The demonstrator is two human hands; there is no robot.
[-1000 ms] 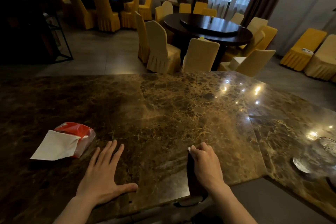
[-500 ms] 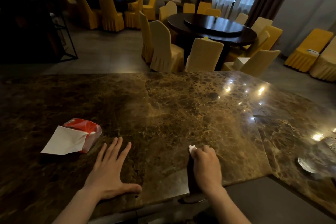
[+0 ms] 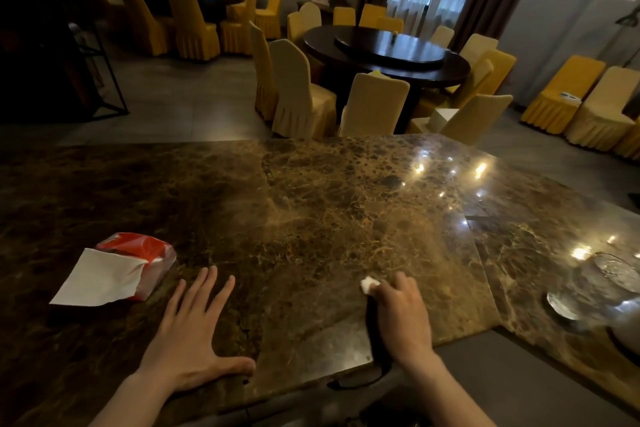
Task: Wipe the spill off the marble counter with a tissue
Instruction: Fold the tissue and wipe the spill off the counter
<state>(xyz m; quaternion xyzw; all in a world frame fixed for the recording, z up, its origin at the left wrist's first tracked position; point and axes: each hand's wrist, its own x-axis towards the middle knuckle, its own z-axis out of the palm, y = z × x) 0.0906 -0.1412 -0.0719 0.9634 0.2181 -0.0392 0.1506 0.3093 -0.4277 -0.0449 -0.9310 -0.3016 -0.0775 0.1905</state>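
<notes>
The brown marble counter (image 3: 311, 218) fills the lower half of the head view. My right hand (image 3: 401, 315) is closed on a small wad of white tissue (image 3: 369, 284), pressed on the counter near its front edge; only a corner of the tissue shows past my knuckles. My left hand (image 3: 194, 333) lies flat on the marble, fingers spread, holding nothing. A red tissue pack (image 3: 145, 250) lies at the left with a white sheet (image 3: 100, 279) pulled out of it. I cannot make out the spill on the glossy surface.
Clear glassware (image 3: 609, 274) stands on the counter's right section. The counter's front edge runs just below my hands, with a lower grey surface (image 3: 519, 374) at the right. Beyond the far edge stand a round dark table (image 3: 388, 52) and several yellow-covered chairs.
My right hand has slid a little away from me along the counter with the tissue. My left hand stays flat in place. The view has shifted slightly.
</notes>
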